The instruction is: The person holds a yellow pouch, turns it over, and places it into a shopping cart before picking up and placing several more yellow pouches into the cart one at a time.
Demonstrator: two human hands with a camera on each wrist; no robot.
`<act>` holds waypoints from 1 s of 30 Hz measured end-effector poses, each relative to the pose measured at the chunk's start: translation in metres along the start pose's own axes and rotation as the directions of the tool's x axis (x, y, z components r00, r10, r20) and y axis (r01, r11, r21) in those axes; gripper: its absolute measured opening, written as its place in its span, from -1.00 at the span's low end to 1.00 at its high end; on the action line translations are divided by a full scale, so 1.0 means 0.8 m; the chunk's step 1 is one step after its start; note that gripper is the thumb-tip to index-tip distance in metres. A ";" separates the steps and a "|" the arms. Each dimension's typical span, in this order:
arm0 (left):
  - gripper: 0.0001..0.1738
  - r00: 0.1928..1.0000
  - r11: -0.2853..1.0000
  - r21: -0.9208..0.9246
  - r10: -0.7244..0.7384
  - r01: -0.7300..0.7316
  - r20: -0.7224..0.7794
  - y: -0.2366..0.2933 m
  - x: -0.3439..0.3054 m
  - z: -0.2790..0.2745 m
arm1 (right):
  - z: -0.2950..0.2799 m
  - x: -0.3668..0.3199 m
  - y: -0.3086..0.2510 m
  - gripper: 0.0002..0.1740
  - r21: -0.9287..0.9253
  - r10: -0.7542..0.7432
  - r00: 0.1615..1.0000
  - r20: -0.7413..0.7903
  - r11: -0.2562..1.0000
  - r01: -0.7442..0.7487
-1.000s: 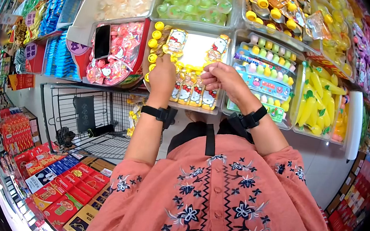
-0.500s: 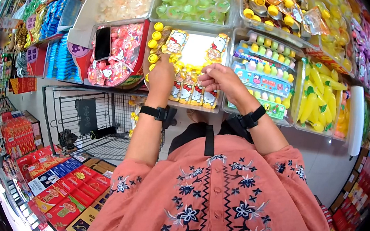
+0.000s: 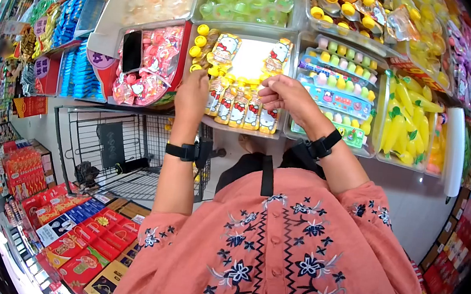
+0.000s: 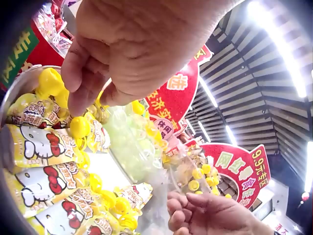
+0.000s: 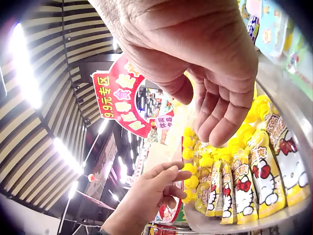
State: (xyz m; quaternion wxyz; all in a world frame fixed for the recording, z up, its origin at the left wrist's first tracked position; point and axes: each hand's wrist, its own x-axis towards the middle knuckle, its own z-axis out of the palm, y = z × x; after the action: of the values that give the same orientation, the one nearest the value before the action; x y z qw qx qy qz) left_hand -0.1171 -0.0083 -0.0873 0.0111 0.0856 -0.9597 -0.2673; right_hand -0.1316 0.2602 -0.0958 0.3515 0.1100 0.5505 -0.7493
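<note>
My left hand is over the left edge of a clear bin, its fingers bent beside yellow caps. Whether they touch a cap, I cannot tell. The left wrist view shows no item between the fingers of this hand. Loosely curled and empty, my right hand hangs over the bin's right part. Below it, cat-face pouches with yellow caps stand side by side at the near end. More pouches lie farther back, around a bare white patch.
A black phone rests on pink packets to the left. Marshmallow packs and yellow banana-shaped items fill bins to the right. Green jelly cups sit behind. A wire cart stands at the lower left.
My left hand has moved left, off the front row, and a pouch at that row's left end now shows. My right hand has barely moved.
</note>
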 end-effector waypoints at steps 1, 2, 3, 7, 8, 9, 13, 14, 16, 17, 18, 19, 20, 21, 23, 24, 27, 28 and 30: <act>-0.67 0.997 0.997 0.003 0.075 -0.075 -0.009 -0.006 -0.002 0.008 | 0.002 0.002 -0.001 -0.66 -0.009 0.005 1.000 -0.006 1.000 -0.005; -0.68 0.988 0.989 0.005 0.151 -0.151 -0.017 -0.005 -0.005 0.016 | 0.004 0.004 0.000 -0.66 -0.006 0.006 1.000 0.007 1.000 -0.006; -0.68 0.974 0.974 0.005 0.226 -0.226 -0.024 -0.003 -0.006 0.024 | 0.006 0.005 0.002 -0.66 -0.003 0.007 1.000 0.017 1.000 -0.007; -0.61 0.983 0.972 0.146 0.185 -0.185 0.012 -0.006 -0.005 0.050 | 0.009 0.005 0.003 -0.67 -0.004 0.021 0.999 0.039 1.000 -0.020; -0.59 0.985 0.973 0.154 0.171 -0.173 0.031 -0.007 -0.004 0.053 | 0.010 0.005 0.003 -0.67 -0.006 0.026 0.999 0.036 1.000 -0.025; -0.58 0.986 0.973 0.163 0.157 -0.163 0.049 -0.008 -0.003 0.055 | 0.010 0.005 0.003 -0.67 -0.008 0.030 0.999 0.034 1.000 -0.029; -0.53 0.989 0.977 0.173 0.110 -0.126 0.095 -0.008 0.001 0.060 | 0.010 0.006 0.004 -0.67 -0.008 0.039 0.999 0.027 0.999 -0.039; -0.53 0.989 0.978 0.162 0.114 -0.128 0.092 -0.007 0.003 0.060 | 0.010 0.006 0.003 -0.67 -0.010 0.035 0.999 0.028 0.999 -0.034; -0.53 0.989 0.982 0.140 0.116 -0.128 0.086 -0.007 0.004 0.061 | 0.010 0.005 0.003 -0.67 -0.016 0.031 0.999 0.032 0.999 -0.030; -0.52 0.991 0.984 0.131 0.108 -0.118 0.082 -0.008 0.005 0.061 | 0.010 0.006 0.003 -0.67 -0.016 0.033 0.999 0.031 0.999 -0.033; -0.52 0.992 0.987 0.122 0.099 -0.108 0.077 -0.008 0.005 0.061 | 0.010 0.008 0.004 -0.68 -0.016 0.035 0.999 0.031 0.999 -0.035; -0.52 0.993 0.989 0.114 0.090 -0.098 0.073 -0.009 0.005 0.061 | 0.010 0.009 0.004 -0.68 -0.015 0.037 0.999 0.031 0.999 -0.037; -0.51 0.993 0.990 0.103 0.090 -0.097 0.075 -0.011 0.006 0.062 | 0.011 0.009 0.003 -0.68 -0.015 0.033 0.999 0.034 0.999 -0.032; -0.51 0.993 0.991 0.091 0.088 -0.095 0.078 -0.012 0.008 0.062 | 0.011 0.008 0.002 -0.68 -0.016 0.029 0.999 0.036 0.999 -0.029; -0.50 0.993 0.995 0.042 0.088 -0.092 0.082 -0.016 0.009 0.063 | 0.012 0.008 0.002 -0.69 -0.016 0.029 0.999 0.042 0.999 -0.028; -0.50 0.992 0.996 0.006 0.092 -0.092 0.084 -0.018 0.009 0.062 | 0.013 0.010 0.003 -0.69 -0.015 0.030 0.999 0.045 0.999 -0.029; -0.50 0.992 0.996 -0.040 0.083 -0.080 0.090 -0.019 0.010 0.059 | 0.018 0.013 0.002 -0.69 -0.020 0.038 0.998 0.051 0.999 -0.037; -0.50 0.993 0.996 -0.046 0.079 -0.075 0.092 -0.018 0.010 0.059 | 0.020 0.015 0.001 -0.69 -0.023 0.040 0.998 0.051 0.999 -0.039; -0.51 0.995 0.994 -0.084 0.074 -0.068 0.071 -0.015 0.010 0.057 | 0.024 0.018 -0.001 -0.69 -0.031 0.039 0.997 0.059 0.999 -0.037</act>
State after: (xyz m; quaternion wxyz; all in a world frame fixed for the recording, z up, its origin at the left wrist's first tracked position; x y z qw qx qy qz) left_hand -0.1261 0.0036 -0.1325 -0.0116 0.0409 -0.9502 -0.3086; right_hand -0.1385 0.2371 -0.0957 0.3836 0.0928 0.5487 -0.7370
